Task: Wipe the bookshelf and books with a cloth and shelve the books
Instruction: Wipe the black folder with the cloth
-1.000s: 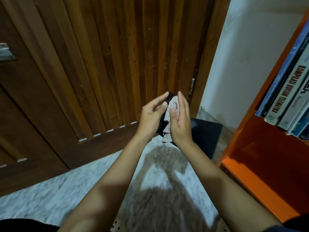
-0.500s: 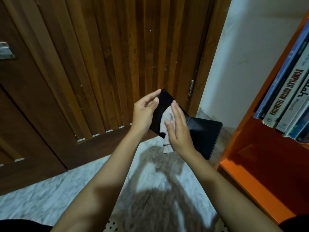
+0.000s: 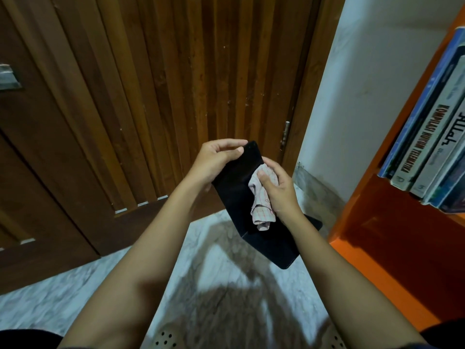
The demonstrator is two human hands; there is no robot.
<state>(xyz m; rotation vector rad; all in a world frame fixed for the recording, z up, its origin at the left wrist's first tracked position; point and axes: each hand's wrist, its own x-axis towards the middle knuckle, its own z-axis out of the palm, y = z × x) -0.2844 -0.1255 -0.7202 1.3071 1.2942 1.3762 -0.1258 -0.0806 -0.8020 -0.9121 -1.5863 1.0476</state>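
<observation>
A black book [image 3: 236,192] is held up in front of me, tilted, above the floor. My left hand [image 3: 216,162] grips its upper left edge, thumb on the cover. My right hand [image 3: 276,190] presses a crumpled pale checked cloth [image 3: 260,205] against the book's cover. A second black book [image 3: 276,245] lies flat on the floor under my hands. The orange bookshelf [image 3: 392,222] stands at the right, with several books [image 3: 427,137] leaning on its upper shelf.
A brown wooden door [image 3: 176,84] fills the background, with a white wall [image 3: 377,71] to its right. The floor is pale marble [image 3: 75,285]. A perforated beige stool edge [image 3: 166,341] shows at the bottom.
The black book has turned from edge-on to face me. My right hand has slid the cloth over its cover, from flat fingers to a closed grip on the cloth.
</observation>
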